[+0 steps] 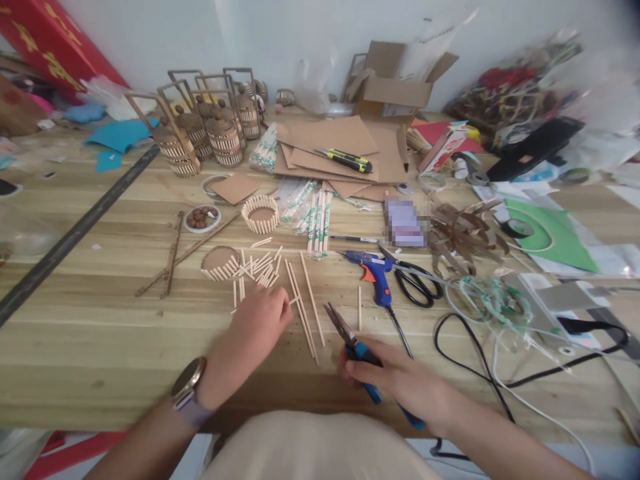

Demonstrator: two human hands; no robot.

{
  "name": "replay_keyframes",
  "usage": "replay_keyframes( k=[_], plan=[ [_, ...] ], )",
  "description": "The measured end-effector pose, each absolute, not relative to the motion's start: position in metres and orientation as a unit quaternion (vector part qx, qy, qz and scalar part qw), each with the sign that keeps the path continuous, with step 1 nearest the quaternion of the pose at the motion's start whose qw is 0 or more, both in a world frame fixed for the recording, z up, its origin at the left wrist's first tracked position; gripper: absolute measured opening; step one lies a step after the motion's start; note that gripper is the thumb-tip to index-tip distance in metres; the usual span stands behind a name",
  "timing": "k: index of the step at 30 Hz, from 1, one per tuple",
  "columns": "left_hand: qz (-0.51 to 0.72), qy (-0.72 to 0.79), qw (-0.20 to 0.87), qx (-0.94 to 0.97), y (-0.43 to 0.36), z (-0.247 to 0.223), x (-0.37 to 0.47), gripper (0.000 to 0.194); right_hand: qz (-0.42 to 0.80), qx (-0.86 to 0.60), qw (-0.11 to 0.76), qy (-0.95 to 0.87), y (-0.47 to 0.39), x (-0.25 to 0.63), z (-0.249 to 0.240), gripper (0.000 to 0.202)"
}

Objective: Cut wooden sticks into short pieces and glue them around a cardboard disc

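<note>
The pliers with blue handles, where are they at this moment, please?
In the head view, the pliers are low and right of centre, held in the right hand, their tips just right of the long wooden sticks.

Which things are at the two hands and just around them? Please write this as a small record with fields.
Left hand: at the short sticks; whether it grips one is unclear
Right hand: holds blue-handled pliers
Between hands: long sticks, lying flat
Beyond left hand: cardboard disc with a partial stick wall
Beyond right hand: blue glue gun, on its side
</note>
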State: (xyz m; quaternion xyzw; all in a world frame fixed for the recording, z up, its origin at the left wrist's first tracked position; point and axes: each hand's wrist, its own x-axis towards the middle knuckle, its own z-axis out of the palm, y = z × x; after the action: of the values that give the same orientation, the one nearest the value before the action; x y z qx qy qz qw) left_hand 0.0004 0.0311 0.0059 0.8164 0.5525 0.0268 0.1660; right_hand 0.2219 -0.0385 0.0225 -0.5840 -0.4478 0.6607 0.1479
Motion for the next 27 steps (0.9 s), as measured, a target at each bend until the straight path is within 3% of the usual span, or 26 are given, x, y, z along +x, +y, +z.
replay_keyframes(
  k=[4, 7, 12, 27],
  plan=[
    [0.037, 0.492, 0.524, 0.694, 0.024, 0.016, 0.007, 0.015, 0.711, -0.595, 0.167, -0.337, -0.038, 0.217, 0.031, 0.026],
    [0.048, 0.437, 0.636, 0.634, 0.02, 0.01, 0.011, 0.026, 0.708, -0.605, 0.176, -0.317, -0.037, 0.216, 0.033, 0.028],
    [0.087, 0.429, 0.644, 0.627, 0.016, -0.001, 0.014, 0.038, 0.706, -0.613, 0.194, -0.297, -0.035, 0.219, 0.032, 0.026],
    [0.071, 0.45, 0.591, 0.666, 0.01, 0.025, 0.031, 0.02, 0.711, -0.613, 0.17, -0.301, -0.037, 0.217, 0.031, 0.026]
  ],
)
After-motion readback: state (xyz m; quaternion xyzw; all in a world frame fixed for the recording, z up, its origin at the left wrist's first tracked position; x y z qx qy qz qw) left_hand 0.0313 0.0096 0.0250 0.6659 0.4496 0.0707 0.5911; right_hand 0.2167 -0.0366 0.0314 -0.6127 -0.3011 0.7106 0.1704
